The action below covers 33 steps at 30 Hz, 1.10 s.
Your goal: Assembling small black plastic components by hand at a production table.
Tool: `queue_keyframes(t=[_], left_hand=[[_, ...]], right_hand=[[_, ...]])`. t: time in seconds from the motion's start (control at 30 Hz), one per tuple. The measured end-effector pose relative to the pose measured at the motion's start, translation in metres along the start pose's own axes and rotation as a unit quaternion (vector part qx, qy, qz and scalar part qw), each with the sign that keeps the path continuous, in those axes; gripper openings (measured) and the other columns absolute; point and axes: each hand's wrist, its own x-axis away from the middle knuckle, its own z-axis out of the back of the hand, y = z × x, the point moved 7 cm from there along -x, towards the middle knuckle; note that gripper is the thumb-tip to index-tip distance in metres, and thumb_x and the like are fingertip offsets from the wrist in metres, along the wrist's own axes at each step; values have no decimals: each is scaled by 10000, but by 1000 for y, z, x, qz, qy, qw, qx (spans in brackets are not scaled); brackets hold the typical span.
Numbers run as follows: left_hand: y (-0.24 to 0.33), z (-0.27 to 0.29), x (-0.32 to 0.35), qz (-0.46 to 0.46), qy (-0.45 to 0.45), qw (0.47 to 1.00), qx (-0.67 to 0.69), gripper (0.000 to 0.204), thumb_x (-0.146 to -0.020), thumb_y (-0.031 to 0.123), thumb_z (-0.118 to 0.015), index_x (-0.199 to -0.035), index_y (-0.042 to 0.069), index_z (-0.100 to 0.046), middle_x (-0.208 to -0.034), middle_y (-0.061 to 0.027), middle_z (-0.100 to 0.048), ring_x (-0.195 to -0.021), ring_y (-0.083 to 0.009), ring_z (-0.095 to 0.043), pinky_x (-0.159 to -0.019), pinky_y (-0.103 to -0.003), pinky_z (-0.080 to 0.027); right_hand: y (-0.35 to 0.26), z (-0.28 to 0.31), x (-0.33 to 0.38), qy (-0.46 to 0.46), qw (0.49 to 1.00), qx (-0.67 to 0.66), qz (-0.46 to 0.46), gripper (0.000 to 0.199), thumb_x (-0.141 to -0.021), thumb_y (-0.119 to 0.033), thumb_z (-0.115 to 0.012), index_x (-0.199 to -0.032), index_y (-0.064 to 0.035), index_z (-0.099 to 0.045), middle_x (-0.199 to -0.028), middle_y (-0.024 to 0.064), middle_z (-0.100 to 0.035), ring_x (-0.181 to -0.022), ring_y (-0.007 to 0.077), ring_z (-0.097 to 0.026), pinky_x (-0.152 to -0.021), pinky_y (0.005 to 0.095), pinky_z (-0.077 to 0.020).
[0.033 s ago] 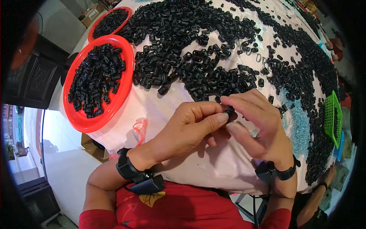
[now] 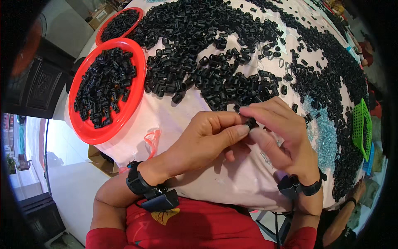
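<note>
Between the thumb and forefinger of my left hand [image 2: 213, 135] is a small black plastic part [image 2: 251, 123], pinched just above the near side of the table. My right hand [image 2: 286, 135] curls round the same part from the other side, its thumb and forefinger closed in on it. The fingers hide much of the part, so its exact shape cannot be made out. Just beyond my hands lies a large heap of loose black plastic fittings [image 2: 224, 83], short and tube-like.
Left of the heap, a red tray [image 2: 141, 74] holds black assembled-looking pieces; another red tray [image 2: 98, 38] stands behind it. To the right are pale blue beads [image 2: 325, 141], smaller black parts [image 2: 346, 166] and a green basket [image 2: 360, 133]. Another person's arm [image 2: 346, 216] shows at lower right.
My right thumb has moved up and in against the small black part, narrowing the gap to my forefinger. My left hand stays almost still.
</note>
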Motion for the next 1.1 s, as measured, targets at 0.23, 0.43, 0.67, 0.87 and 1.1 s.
queue_keyframes(t=[0.23, 0.43, 0.67, 0.87, 1.1], left_hand=[[6, 6, 2, 18, 58, 997, 49, 271, -1004, 103, -670, -1249, -14, -667, -1002, -67, -740, -799, -95, -700, -630, -190, -540], [10, 12, 2, -68, 91, 993, -36, 284, -967, 77, -715, -1238, 6, -675, -975, -44, -737, -783, -83, -681, -637, -204, -544], [11, 12, 4, -37, 113, 993, 7, 266, -976, 95, -707, -1226, 11, -679, -1002, -49, -735, -799, -73, -675, -653, -208, -549], [8, 18, 4, -30, 105, 994, -1, 227, -979, 98, -702, -1190, 17, -685, -1007, -48, -727, -834, -83, -685, -681, -212, -564], [12, 13, 4, -60, 104, 993, -11, 205, -971, 90, -713, -1160, 11, -697, -923, -14, -718, -790, -33, -638, -680, -184, -518]], right_hand=[[10, 7, 7, 71, 989, -79, -101, 239, -876, -8, -695, -1106, -14, -760, -909, 125, -696, -786, 211, -641, -686, 301, -499], [14, -1, 11, 86, 979, -126, -133, 265, -891, -9, -693, -1145, -33, -765, -852, 85, -688, -667, 107, -568, -609, 239, -446], [17, -1, 13, 108, 981, -105, -122, 282, -879, 21, -688, -1152, -9, -751, -891, 95, -719, -683, 101, -585, -618, 248, -468], [9, -1, 10, 84, 989, -62, -108, 289, -869, 43, -682, -1144, -11, -750, -869, 86, -725, -683, 119, -594, -611, 261, -479], [7, 2, 12, 88, 980, -76, -164, 270, -852, 34, -707, -1112, -21, -753, -853, 73, -721, -693, 138, -618, -605, 256, -488]])
